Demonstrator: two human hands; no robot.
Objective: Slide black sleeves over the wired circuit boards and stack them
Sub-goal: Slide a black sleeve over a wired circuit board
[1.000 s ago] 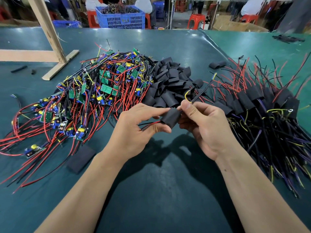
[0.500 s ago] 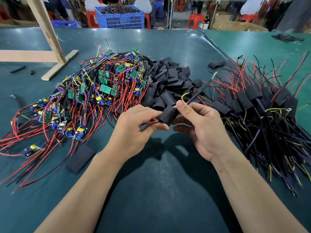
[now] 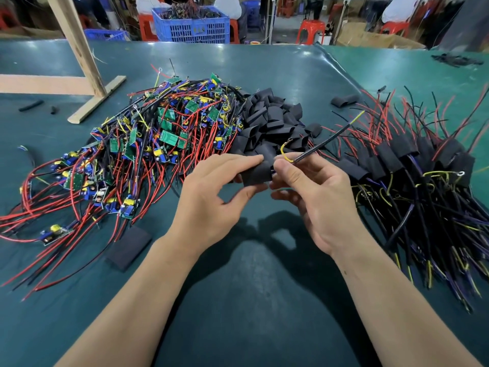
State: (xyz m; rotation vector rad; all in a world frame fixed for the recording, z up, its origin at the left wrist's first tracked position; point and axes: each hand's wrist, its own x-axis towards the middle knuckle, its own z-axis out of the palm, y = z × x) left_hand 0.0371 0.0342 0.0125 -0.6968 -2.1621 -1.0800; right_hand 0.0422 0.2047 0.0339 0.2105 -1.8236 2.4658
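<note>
Centrally, held thing: a black tubular sleeve (image 3: 258, 172) above the teal bench (image 3: 264, 300).
Left hand (image 3: 211, 197): pinched the sleeve.
Right hand (image 3: 315, 197): pinched its black wire (image 3: 322, 144).
Blue plastic crate (image 3: 191, 27): held tangled wires.

Your worktop (image 3: 264, 300) is dark teal. The sleeve (image 3: 258, 173) you hold is matte black, its wire (image 3: 285, 154) yellow. The bare boards (image 3: 169, 136) are green with blue and yellow parts, trailing red and black leads. The crate (image 3: 190, 27) behind is blue.
</note>
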